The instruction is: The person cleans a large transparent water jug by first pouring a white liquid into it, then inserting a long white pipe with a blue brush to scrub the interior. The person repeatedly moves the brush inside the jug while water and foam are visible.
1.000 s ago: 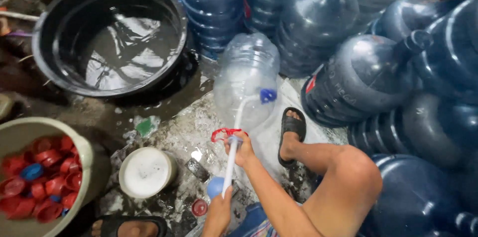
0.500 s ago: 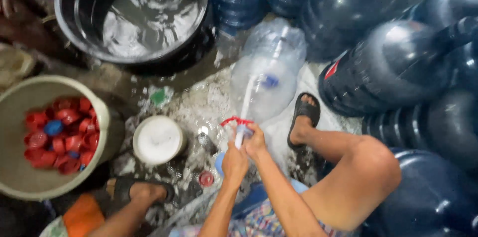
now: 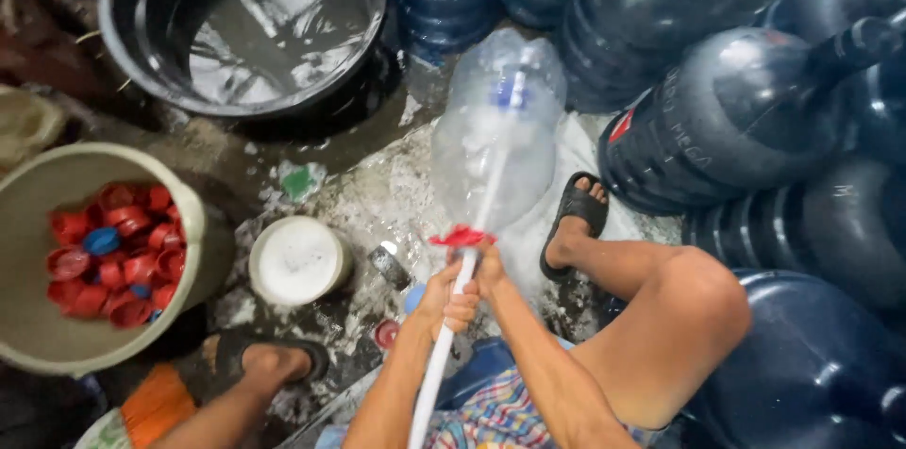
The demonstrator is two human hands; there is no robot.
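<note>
- Head view, nearest me: my left hand (image 3: 448, 303) and right hand (image 3: 488, 270) are both clamped on a white rod (image 3: 444, 345).
- Just beyond, the rod enters the red-rimmed neck of a clear water jug (image 3: 495, 133) lying on the wet floor.
- Left: a white tub (image 3: 297, 260) and a basin of red caps (image 3: 57, 336).
- Far left: a black water basin (image 3: 123, 34); far right: blue jugs (image 3: 736, 119).

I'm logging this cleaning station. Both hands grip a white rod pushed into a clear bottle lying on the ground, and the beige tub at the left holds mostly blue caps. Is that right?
Not quite. In the head view the caps in the beige tub are mostly red, with only a couple of blue ones. The rest holds: the left hand and right hand grip the white rod pushed into the clear bottle lying on the ground.
</note>
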